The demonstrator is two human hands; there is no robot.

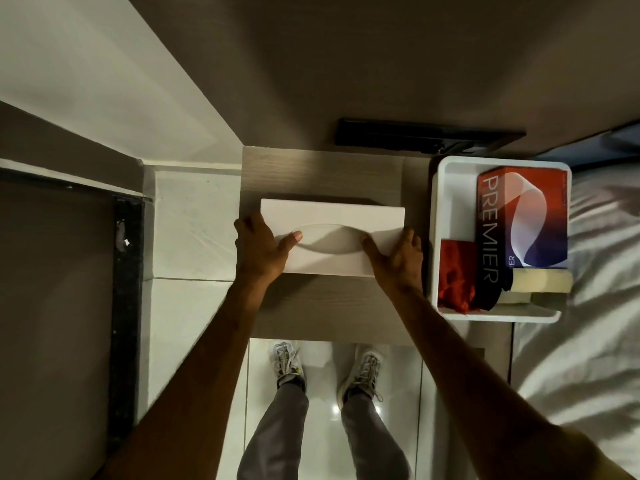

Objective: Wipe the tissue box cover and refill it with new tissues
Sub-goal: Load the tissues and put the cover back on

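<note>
Your left hand (260,245) and right hand (398,252) are clamped on the two short ends of the cover (332,237), palms pressed to its sides and a thumb from each laid flat on top, pointing in toward the slot. That is a steadying or lifting hold, I judge: pressing from both ends keeps a light, smooth shell from skating on the counter (322,174) and lets you raise it level. Neither hand has a cloth in it, so wiping does not look to be under way.

The cover sits flat near the middle of the counter, its long side running parallel to the front edge, clear of the back edge and nearer the left edge than the right. It is a plain white oblong with crisp corners and a long shallow oval slot in its top. No tissue shows in the slot, though shadow makes it hard to be sure.

What you need next is parked within reach: the white bin (446,237) stands at the counter's right edge, just beside your right hand. In it the refill box (519,216) lies along the far side and a red cloth (455,275) is bunched in the near-left corner, likely your wiper.
</note>
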